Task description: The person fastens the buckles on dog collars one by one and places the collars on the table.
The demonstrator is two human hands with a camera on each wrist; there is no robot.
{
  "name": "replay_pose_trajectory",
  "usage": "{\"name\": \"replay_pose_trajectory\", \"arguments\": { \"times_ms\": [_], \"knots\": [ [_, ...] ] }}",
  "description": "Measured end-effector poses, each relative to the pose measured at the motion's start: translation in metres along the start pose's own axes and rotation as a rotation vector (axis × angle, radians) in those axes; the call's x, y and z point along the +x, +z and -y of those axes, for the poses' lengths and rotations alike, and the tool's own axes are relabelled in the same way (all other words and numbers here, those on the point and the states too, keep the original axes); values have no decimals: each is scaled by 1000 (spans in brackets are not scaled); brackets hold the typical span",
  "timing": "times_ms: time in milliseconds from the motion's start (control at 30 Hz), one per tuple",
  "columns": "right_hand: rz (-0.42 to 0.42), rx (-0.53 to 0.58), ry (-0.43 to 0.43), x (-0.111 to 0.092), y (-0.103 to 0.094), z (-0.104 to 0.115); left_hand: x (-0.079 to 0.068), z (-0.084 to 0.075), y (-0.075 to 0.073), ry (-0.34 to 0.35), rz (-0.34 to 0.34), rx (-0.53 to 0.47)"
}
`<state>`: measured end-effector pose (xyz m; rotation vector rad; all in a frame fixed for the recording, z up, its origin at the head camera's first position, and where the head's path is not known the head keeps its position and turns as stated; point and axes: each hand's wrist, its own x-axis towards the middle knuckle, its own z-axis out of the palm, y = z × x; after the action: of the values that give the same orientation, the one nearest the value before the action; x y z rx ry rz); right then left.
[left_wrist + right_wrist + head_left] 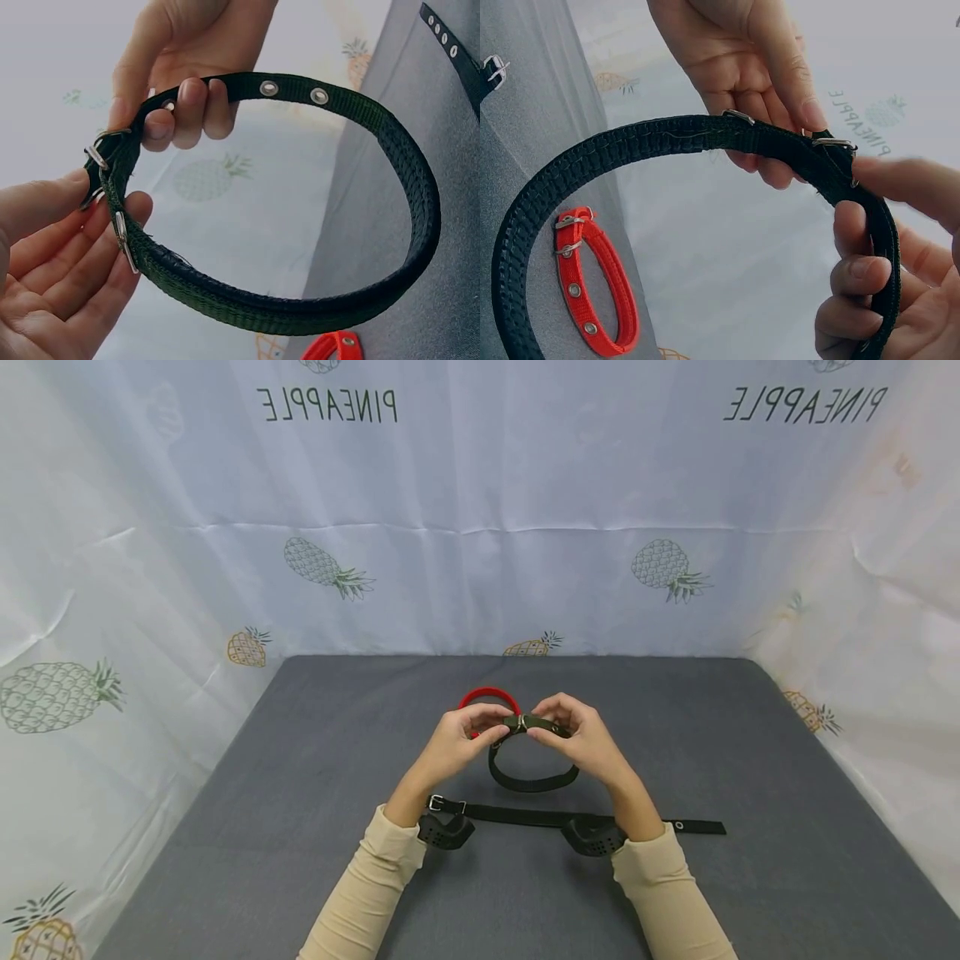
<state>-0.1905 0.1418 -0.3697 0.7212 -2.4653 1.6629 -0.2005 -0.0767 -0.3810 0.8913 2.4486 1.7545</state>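
Note:
A dark green collar (534, 785) with metal eyelets hangs in a loop between both hands, above the table. Its metal buckle (97, 156) sits between the hands, with the strap passing through it. My left hand (453, 743) pinches the buckle end between thumb and fingers. On the strap just beside the buckle, the right hand (583, 739) grips with its thumb and curled fingers, as the right wrist view shows. Below the buckle, a metal ring (124, 241) hugs the band near the left fingers. Whether the buckle's prong sits in an eyelet I cannot tell.
A red collar (566, 277), closed in a loop, lies on the grey table (337, 760) behind the hands. Nearer, a black collar (525, 817) stretches flat across the table beneath the wrists. A white pineapple-print curtain (480, 585) surrounds the table's back and sides.

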Motion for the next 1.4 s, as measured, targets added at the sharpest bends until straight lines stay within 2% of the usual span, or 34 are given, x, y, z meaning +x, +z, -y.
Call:
{"name": "replay_pose_trajectory", "arguments": {
  "times_ms": [367, 833, 1100, 1400],
  "knots": [
    [102, 13, 58, -1, 3, 2, 1, 3, 2, 97, 13, 59],
    [106, -16, -3, 0, 6, -3, 0, 2, 2, 109, 26, 78],
    [88, -46, 26, 0, 8, -2, 0, 3, 2, 80, 29, 96],
    [96, -32, 25, 1, 10, -1, 0, 3, 0, 115, 14, 111]
  ]
}}
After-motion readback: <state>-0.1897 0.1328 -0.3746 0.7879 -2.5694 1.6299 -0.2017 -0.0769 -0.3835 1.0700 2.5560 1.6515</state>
